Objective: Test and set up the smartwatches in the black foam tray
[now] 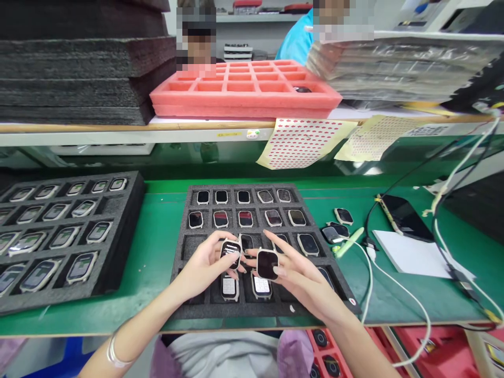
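Note:
My left hand point(207, 260) holds a small square smartwatch body point(230, 251) between thumb and fingers. My right hand point(293, 270) holds a second watch body point(268, 263) with a dark screen, its other fingers spread out. Both hands hover over a black foam tray point(181, 252) in the middle of the green bench. The tray's pockets hold several watch bodies; two directly below my hands point(229, 287) show lit white screens.
A second black foam tray point(118, 247) full of watch bodies lies at left. Loose watch bodies point(343, 216), a phone point(401, 216), a white pad point(413, 254) and cables point(370, 273) lie at right. A pink foam tray point(244, 100) sits on the shelf above, with two people behind it.

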The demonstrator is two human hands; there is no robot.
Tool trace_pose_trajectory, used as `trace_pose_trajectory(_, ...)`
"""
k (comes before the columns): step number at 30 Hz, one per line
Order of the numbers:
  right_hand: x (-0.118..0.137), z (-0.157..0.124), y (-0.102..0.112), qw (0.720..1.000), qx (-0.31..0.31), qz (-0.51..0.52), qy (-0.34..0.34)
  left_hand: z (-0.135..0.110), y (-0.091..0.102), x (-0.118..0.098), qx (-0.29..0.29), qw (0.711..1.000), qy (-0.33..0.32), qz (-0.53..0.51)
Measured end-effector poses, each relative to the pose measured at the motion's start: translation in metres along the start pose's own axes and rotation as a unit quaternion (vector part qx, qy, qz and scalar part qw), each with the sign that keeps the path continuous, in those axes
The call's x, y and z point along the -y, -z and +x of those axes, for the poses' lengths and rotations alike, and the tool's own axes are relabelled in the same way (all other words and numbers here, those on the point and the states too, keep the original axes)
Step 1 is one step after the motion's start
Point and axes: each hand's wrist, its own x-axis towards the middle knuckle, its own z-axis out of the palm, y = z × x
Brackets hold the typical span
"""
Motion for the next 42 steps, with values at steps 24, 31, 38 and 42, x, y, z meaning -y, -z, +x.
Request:
trace_pose_trajectory(24, 0.006, -0.028, 0.024, 0.995, -0.098, -0.034, 0.012, -0.022, 0.048, -0.006, -0.139, 0.872, -0.086, 0.462)
trace_pose_trajectory(31, 0.005, -0.032, 0.028, 0.995, -0.089, -0.038, -0.003, -0.028, 0.061, -0.008, -0.093, 0.741, -0.095, 0.659)
trace_pose_trajectory(38, 0.008, -0.029, 0.021, 0.991, -0.116, -0.070, 0.006, 0.003, 0.023, -0.006, -0.054, 0.678, -0.102, 0.726)
trace_pose_trajectory(42, 0.009, -0.029, 0.016, 0.993, -0.102, -0.063, 0.016, 0.016, 0.007, 0.005, -0.040, 0.683, -0.084, 0.724)
